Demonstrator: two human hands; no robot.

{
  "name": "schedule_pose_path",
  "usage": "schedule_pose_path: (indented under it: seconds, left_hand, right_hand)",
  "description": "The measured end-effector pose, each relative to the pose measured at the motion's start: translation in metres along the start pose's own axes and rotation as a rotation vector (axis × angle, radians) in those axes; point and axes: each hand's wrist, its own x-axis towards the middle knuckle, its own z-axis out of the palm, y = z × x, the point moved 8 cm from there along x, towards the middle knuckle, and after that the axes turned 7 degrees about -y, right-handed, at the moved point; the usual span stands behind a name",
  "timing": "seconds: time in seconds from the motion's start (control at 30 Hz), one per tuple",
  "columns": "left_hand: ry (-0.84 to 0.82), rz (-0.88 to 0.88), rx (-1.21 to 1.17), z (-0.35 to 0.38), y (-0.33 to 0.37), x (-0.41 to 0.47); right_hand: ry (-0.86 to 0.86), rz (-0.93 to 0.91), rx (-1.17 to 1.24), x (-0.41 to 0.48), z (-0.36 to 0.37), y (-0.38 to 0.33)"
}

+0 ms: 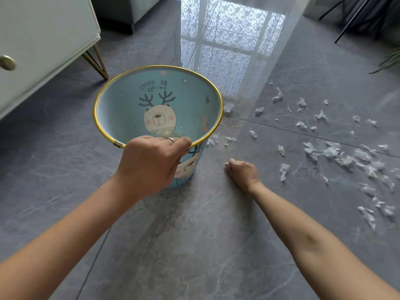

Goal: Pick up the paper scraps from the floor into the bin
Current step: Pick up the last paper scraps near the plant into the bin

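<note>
My left hand (151, 161) grips the bin (121, 105) at its near rim, fingers curled over it. My right hand (243, 173), right of the bin, has its fingers curled; whether it pinches anything, I cannot tell. Paper scraps (331, 151) lie scattered right of the bin.

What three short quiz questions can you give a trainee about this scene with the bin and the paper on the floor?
1. True or false: the left hand grips the near rim of the bin.
2. Choose one. Where do most of the paper scraps lie?
A) inside the bin
B) on the floor, to the right of the bin
C) on top of the white cabinet
3. One word: what colour is the rim of the bin?

Key: 1 true; 2 B; 3 gold.
</note>
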Motion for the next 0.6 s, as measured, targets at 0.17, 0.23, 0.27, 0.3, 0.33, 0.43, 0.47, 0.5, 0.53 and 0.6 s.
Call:
schedule_pose_path:
  seconds: [0.17, 0.23, 0.27, 0.3, 0.33, 0.43, 0.47, 0.5, 0.53, 0.6]
  left_hand:
    - [-0.006, 0.006, -0.004, 0.000, 0.001, -0.001]
    - [-0.003, -0.001, -0.002, -0.001, 0.002, 0.000]
    - [-0.005, -0.006, -0.005, -0.001, 0.002, -0.001]
    - [-0.006, -0.009, -0.008, -0.001, 0.002, 0.000]
    - [-0.002, -0.009, -0.009, -0.002, 0.002, -0.001]
    - [-0.006, -0.010, -0.010, -0.002, 0.003, -0.001]
    - [-0.009, -0.012, -0.009, -0.003, 0.003, -0.001]
    - [-0.015, -0.017, -0.015, -0.002, 0.003, -0.001]
    - [-0.016, -0.018, -0.014, -0.003, 0.002, -0.001]
    - [-0.011, -0.013, -0.013, -0.004, 0.002, -0.001]
  right_hand:
    - [0.252, 0.373, 0.782, -0.004, -0.046, 0.022]
    - [0.354, 0.364, 1.081, 0.005, -0.083, 0.011]
    - [0.359, 0.325, 1.208, 0.013, -0.104, 0.001]
    - [0.357, 0.265, 1.322, 0.020, -0.127, -0.012]
    - [0.344, 0.191, 1.432, 0.025, -0.152, -0.030]
    - [0.266, -0.037, 1.584, 0.034, -0.216, -0.086]
    - [0.236, -0.099, 1.587, 0.036, -0.231, -0.104]
    - [0.192, -0.142, 1.567, 0.037, -0.237, -0.119]
    - [0.136, -0.178, 1.518, 0.040, -0.241, -0.135]
    - [-0.006, -0.211, 1.308, 0.043, -0.237, -0.162]
